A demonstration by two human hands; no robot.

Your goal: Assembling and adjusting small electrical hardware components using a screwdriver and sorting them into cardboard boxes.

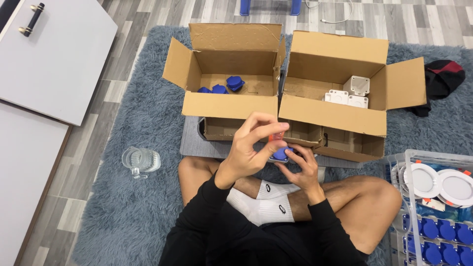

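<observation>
Left hand (249, 148): fingers curled, pinching something orange at the tips; what it is cannot be told. Right hand (301, 165): fingers closed around a blue part (281, 154), held just under the left fingertips. Left box (230, 74): open cardboard, beyond the fingers, blue parts (235, 83) inside. Right box (335, 81): open, beside the first, white housings (355, 86) inside. Glass jug (140, 161): on the grey rug (133, 123), well left of the fingers. Clear bin (399, 162): far right, holding round white lamps (423, 181) and more blue pieces (433, 229)
</observation>
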